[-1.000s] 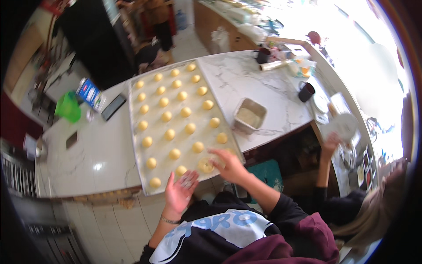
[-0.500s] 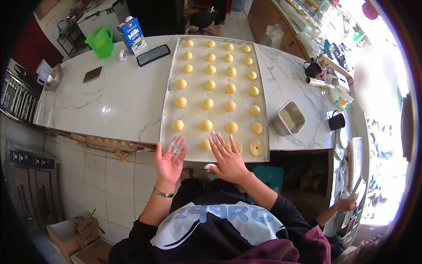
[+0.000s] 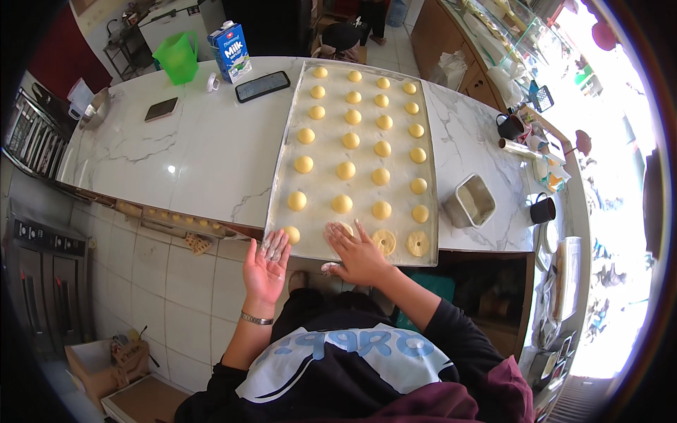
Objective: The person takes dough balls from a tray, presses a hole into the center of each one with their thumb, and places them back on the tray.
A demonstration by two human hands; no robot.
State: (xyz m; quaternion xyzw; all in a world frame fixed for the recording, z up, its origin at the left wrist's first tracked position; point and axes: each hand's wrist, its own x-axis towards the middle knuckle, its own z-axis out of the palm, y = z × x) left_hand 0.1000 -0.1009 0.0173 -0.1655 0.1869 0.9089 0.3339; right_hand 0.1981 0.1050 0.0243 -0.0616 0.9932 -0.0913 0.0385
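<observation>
My right hand (image 3: 358,255) lies palm down, fingers stretched, over a piece of dough (image 3: 346,229) in the front row of a large baking tray (image 3: 324,251). Only the dough's far edge shows past the fingers. To its right lie two flattened dough rounds, one (image 3: 384,242) with a ring-like dent and one (image 3: 417,244) with a small hollow in its middle. My left hand (image 3: 265,271) is turned palm up at the tray's front left corner, fingers extended and whitened with flour, holding nothing. A round dough ball (image 3: 291,235) sits just beyond its fingertips.
Rows of dough balls (image 3: 345,170) fill the tray. Right of it stand a square metal container (image 3: 471,201) and dark mugs (image 3: 543,209). On the left are a phone (image 3: 263,87), another phone (image 3: 161,109), a milk carton (image 3: 230,53) and a green jug (image 3: 177,59). A person crouches beyond (image 3: 340,39).
My right hand has shifted left from beside the third front piece onto the second, uncovering the flattened third round. My left hand stays palm up. A co-worker's hand at the right is gone from view.
</observation>
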